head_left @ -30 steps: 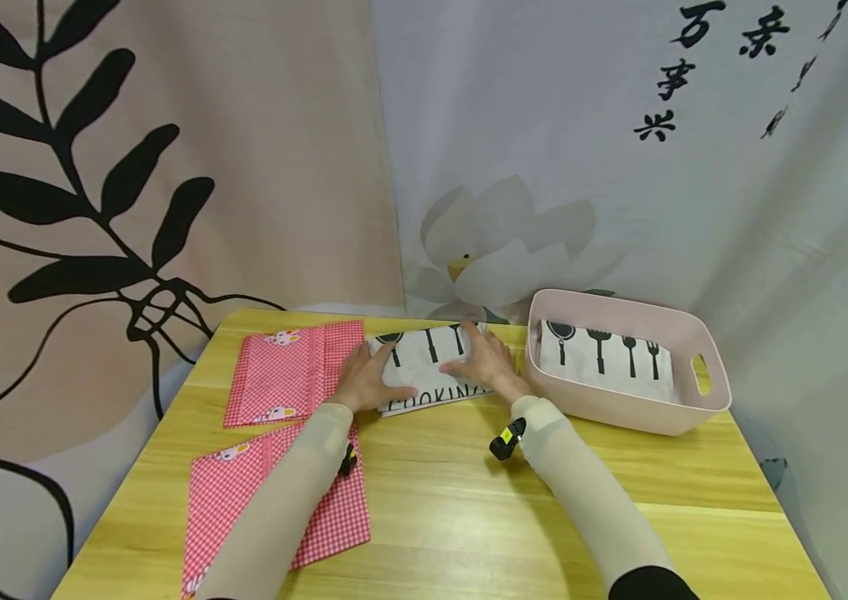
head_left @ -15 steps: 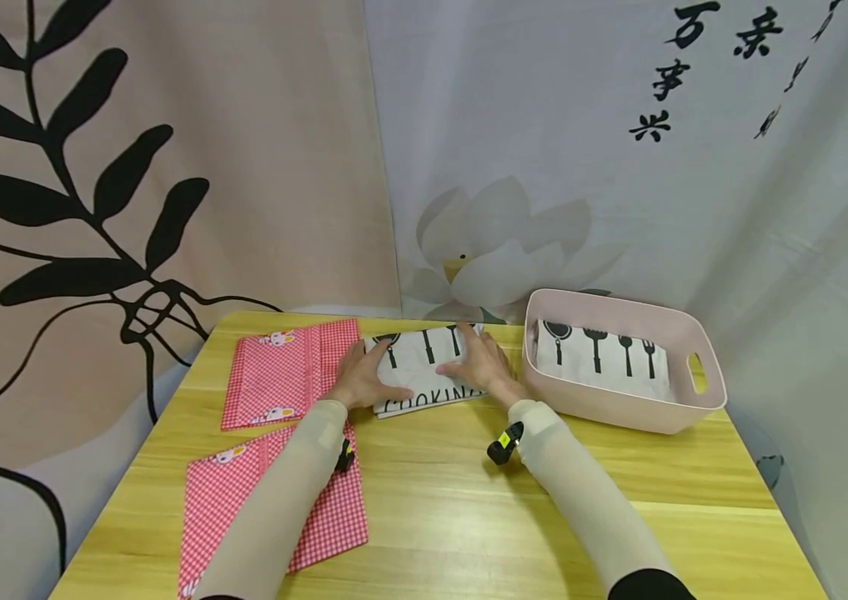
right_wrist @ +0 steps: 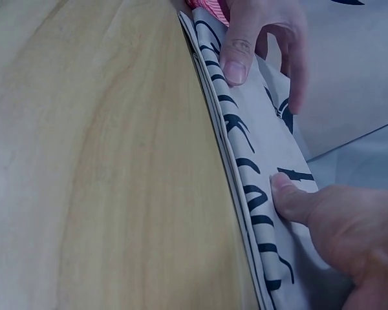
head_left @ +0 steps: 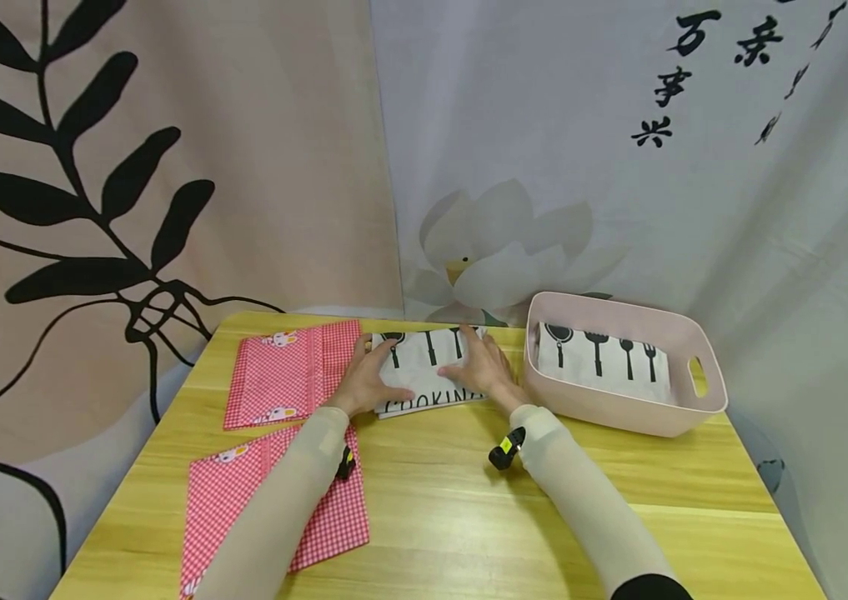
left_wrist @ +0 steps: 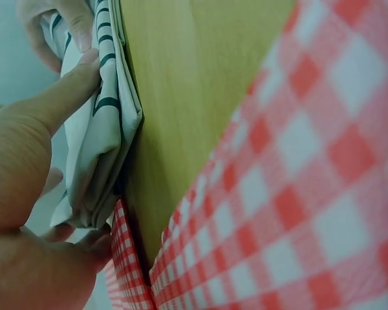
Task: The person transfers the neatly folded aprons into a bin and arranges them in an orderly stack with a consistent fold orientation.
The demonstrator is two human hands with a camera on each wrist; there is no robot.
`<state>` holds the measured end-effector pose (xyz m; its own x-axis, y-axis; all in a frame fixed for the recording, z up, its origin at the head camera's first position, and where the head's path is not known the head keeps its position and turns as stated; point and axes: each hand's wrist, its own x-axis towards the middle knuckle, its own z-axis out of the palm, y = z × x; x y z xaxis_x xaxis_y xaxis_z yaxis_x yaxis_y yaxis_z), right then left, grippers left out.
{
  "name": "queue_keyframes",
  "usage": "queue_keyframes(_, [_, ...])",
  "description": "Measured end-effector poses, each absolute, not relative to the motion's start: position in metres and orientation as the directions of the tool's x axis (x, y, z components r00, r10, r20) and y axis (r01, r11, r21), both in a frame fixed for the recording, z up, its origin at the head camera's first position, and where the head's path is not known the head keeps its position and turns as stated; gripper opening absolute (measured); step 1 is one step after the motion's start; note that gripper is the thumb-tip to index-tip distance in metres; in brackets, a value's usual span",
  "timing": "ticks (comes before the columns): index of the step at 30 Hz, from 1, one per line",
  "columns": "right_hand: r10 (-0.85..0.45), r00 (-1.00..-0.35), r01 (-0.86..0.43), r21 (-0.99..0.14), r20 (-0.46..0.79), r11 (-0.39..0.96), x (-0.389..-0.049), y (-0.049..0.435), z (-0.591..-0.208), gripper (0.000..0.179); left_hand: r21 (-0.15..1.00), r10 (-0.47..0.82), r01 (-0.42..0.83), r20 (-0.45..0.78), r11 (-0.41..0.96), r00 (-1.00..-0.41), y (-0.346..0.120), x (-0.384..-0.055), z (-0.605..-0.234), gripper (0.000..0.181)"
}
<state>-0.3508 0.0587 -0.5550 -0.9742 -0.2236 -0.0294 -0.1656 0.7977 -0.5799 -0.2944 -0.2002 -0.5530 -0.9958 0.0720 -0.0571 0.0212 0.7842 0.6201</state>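
Observation:
Between both hands a folded white cloth, printed with black utensils and large lettering, lies on the table. My left hand holds its left end. In the left wrist view, that thumb lies on top and the fingertips reach round the end of the layers. My right hand holds the other end, its thumb pressing the upper face; its other fingers are mostly hidden in the right wrist view. Several folded layers show along the near edge of the cloth.
A pink basket at the back right holds another white utensil-print cloth. Two red gingham cloths lie on the left, a rear one and a nearer one under the left forearm. A printed curtain hangs behind the wooden table.
Both hands stay at the ends of the white cloth. The left fingers shift slightly, showing a little more of its upper left corner. The head view sways slightly.

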Motion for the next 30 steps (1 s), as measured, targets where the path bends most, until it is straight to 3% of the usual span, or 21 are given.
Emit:
queue_keyframes(11, [-0.226,-0.974,-0.192,-0.574,0.013,0.796,-0.348,0.058,-0.553,0.103,0.68,0.01,-0.047,-0.08,0.732,-0.997,-0.199,-0.29,-0.55,0.109])
queue_keyframes(19, [-0.242,-0.97,-0.21,-0.585,0.024,0.784,-0.345,0.058,-0.552,0.103,0.767,0.04,-0.041,-0.086,0.641,-0.995,-0.199,-0.286,-0.548,0.101])
queue_keyframes(30, [-0.252,-0.963,-0.257,-0.575,0.091,0.776,-0.333,0.056,-0.538,0.098,0.776,0.049,-0.004,-0.045,0.631,-0.998,-0.204,-0.272,-0.542,0.099])
